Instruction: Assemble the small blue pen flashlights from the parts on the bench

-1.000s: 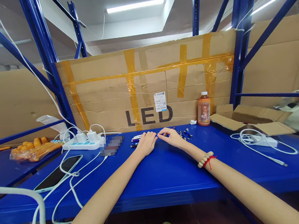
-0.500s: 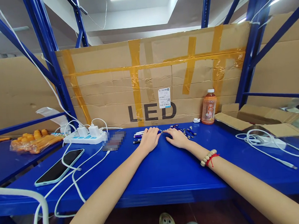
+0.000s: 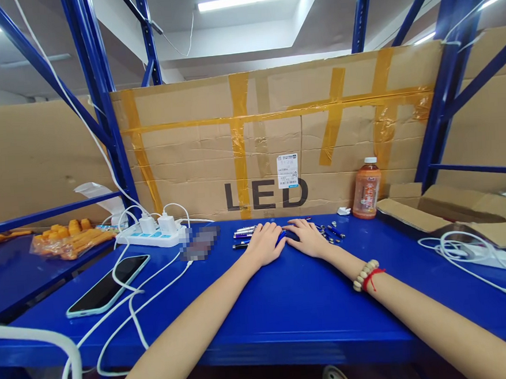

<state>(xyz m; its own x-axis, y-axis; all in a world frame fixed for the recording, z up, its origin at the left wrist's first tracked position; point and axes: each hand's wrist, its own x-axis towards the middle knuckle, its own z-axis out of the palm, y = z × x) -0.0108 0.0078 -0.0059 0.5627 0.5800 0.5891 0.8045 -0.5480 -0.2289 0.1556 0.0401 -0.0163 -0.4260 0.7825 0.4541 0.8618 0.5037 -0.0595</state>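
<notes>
My left hand (image 3: 264,244) lies low over the blue tabletop, with its thumb and forefinger closed around a blue pen-like piece (image 3: 281,236). Just left of that hand, several pens (image 3: 242,234) in silver, blue and black lie side by side, their right ends hidden under it. My right hand (image 3: 307,239) rests palm down close by, fingers stretched and apart, thumb pointing at the left hand. Small blue and silver pen parts (image 3: 334,231) are scattered right of the right hand. What lies beneath both palms is hidden.
To the left are a phone (image 3: 108,286), a power strip (image 3: 152,237) with plugs, and loose white cables (image 3: 134,313). An orange drink bottle (image 3: 366,190), an open cardboard box (image 3: 411,216) and a coiled cable (image 3: 456,250) stand right. Taped cardboard (image 3: 181,160) closes the back.
The view has shifted, so everything sits slightly right and lower. My hands have come closer together, and a blue piece now shows at my left thumb and forefinger.
</notes>
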